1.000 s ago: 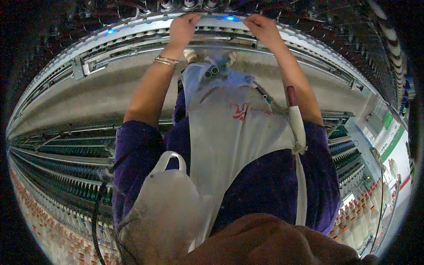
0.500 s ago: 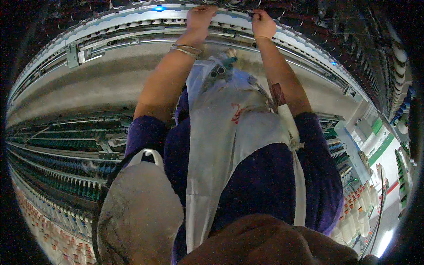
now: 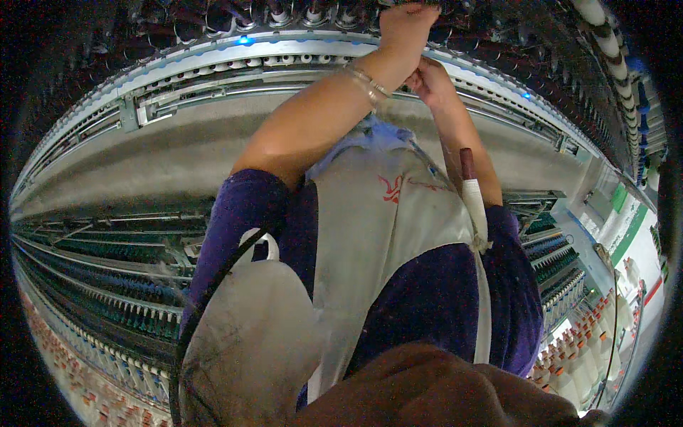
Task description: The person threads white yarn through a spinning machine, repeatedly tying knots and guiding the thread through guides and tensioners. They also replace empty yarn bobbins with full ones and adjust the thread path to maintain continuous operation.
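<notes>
My left hand (image 3: pixel 408 30) reaches up to the dark row of spindles at the top, its fingers curled together at the frame's upper edge. Whatever they grip is too small or hidden to make out. Just below and to the right, my right hand (image 3: pixel 432 83) has its fingertips pinched together, partly behind my left wrist. No object shows clearly in that pinch. Both hands are at the pale rail (image 3: pixel 341 44) of a long spinning machine. Bobbins (image 3: pixel 313 16) stand in a row along its far side, left of my left hand.
A broad grey surface (image 3: pixel 192 142) lies between the rail and my body. A grey-white apron (image 3: pixel 356 235) covers my front, with a dark-red-handled tool (image 3: pixel 467 165) tucked in it. A pale bag (image 3: pixel 249 334) hangs at my left. Racks of spools (image 3: pixel 580 356) stand behind at the right.
My left hand has moved right and up, crossing in front of the right. My right hand has dropped lower, still pinched. The view has shifted, showing more bobbins at the top.
</notes>
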### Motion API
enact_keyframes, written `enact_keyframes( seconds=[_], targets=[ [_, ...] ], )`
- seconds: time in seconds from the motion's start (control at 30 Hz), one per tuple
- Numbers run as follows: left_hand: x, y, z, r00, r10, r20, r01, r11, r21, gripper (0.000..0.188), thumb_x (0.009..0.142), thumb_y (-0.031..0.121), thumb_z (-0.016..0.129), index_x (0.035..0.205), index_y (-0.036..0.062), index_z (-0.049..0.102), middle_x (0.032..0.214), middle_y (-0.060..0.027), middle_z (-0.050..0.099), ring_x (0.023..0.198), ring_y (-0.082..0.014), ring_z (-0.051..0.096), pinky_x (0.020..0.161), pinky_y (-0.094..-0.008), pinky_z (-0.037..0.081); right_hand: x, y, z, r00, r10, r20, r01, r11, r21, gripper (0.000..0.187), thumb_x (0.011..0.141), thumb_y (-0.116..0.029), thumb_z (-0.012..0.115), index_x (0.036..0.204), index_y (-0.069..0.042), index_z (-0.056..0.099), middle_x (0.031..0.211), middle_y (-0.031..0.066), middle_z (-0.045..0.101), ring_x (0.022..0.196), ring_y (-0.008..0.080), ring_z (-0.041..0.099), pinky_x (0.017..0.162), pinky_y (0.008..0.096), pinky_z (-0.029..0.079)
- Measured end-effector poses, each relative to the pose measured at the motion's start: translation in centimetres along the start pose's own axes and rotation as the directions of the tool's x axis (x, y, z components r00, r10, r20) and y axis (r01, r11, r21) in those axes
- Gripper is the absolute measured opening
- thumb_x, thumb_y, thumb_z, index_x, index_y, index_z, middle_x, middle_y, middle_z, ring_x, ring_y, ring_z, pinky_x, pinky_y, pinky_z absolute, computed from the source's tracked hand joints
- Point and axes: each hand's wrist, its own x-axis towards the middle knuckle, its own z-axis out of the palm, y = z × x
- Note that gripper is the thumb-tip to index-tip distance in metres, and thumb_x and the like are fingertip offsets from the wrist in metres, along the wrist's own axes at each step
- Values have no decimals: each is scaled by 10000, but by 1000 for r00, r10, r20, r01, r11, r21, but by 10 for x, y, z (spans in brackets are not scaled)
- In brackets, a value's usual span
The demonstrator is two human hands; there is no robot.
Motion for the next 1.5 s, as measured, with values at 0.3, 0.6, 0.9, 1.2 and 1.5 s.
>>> enact_keyframes(
  seconds=[0.3, 0.6, 0.9, 1.2, 1.5],
  targets=[
    [6, -120, -51, 921, 386, 59, -327, 680, 657, 253, 917, 254, 516, 1009, 28, 587, 809, -179, 619, 701, -312, 600, 633, -389, 490, -87, -30, 42, 992, 49, 115, -66, 986, 152, 404, 940, -99, 484, 1289, 94, 420, 651, -43, 480, 550, 17, 408, 495, 162, 351],
    [10, -116, -82, 966, -152, 208, -134, 390, 911, 380, 927, 349, 425, 1218, 113, 486, 824, -189, 658, 776, -372, 638, 657, -498, 507, -54, -51, 80, 990, 76, 121, -78, 997, 14, 383, 956, -127, 472, 1278, 76, 438, 722, -22, 574, 603, 37, 519, 554, 169, 459],
    [18, -96, -88, 876, -338, 344, -203, 388, 899, 468, 865, 344, 522, 1230, 60, 455, 899, -176, 671, 841, -356, 649, 719, -475, 520, -45, -71, 93, 978, -18, 208, 6, 998, 60, 372, 942, -140, 515, 1254, 58, 471, 764, 4, 635, 645, 60, 591, 580, 188, 512],
    [3, -80, -70, 910, -353, 219, 12, 550, 835, 457, 859, 345, 526, 1130, -22, 499, 852, -139, 683, 766, -326, 670, 663, -416, 530, -64, -99, 127, 980, -196, 7, 197, 980, -44, 359, 925, -153, 537, 1208, 67, 508, 759, 17, 617, 604, 62, 551, 567, 178, 468],
    [-9, 4, -48, 850, -395, 347, 424, 906, -6, 289, 897, 254, 553, 1111, 69, 616, 840, -45, 636, 694, -99, 547, 634, -211, 435, -36, -39, 60, 951, 112, -290, -112, 994, 18, 97, 894, -158, 564, 936, -73, 584, 577, -54, 425, 432, 61, 373, 377, 204, 297]
  ],
)
